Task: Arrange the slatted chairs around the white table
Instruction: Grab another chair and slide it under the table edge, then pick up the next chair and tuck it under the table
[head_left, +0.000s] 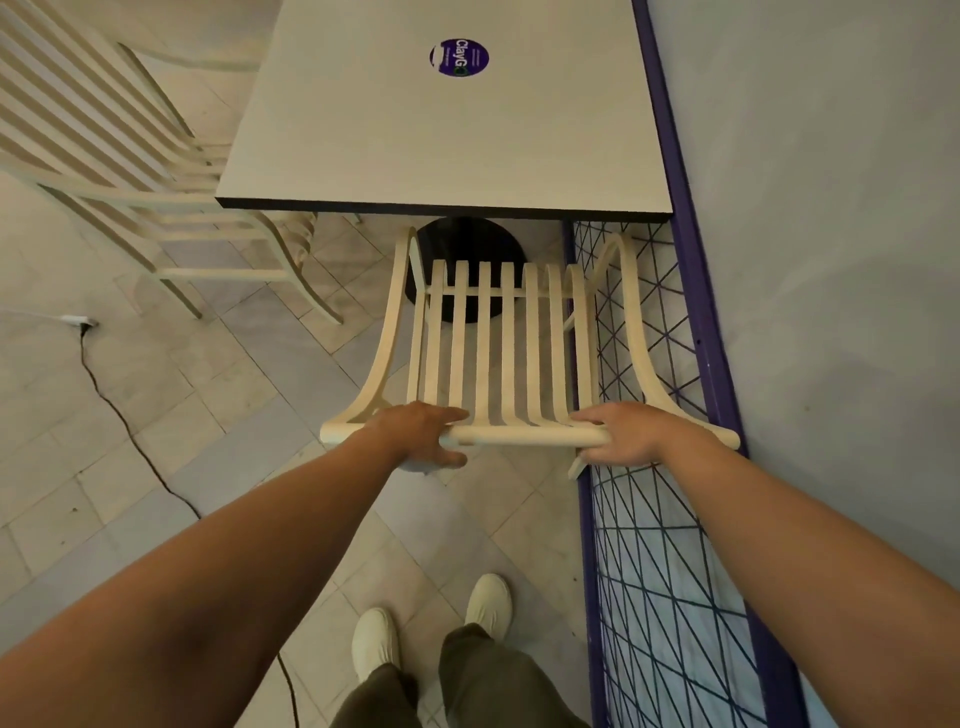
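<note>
A cream slatted chair (485, 332) stands right in front of me, its seat facing the near edge of the white square table (441, 130). My left hand (423, 434) wraps the round top rail of the chair's back at its left part. My right hand (621, 434) grips the same rail further right. The chair's front reaches just under the table edge, above the black round table base (470, 244). A second slatted chair (104, 150) stands at the table's left side, its seat partly under the tabletop.
A purple-framed wire mesh barrier (660, 519) runs along the right, close against the held chair, with a grey wall (831, 260) behind it. A black cable (119, 410) trails over the tiled floor at left. My feet (431, 623) stand just behind the chair.
</note>
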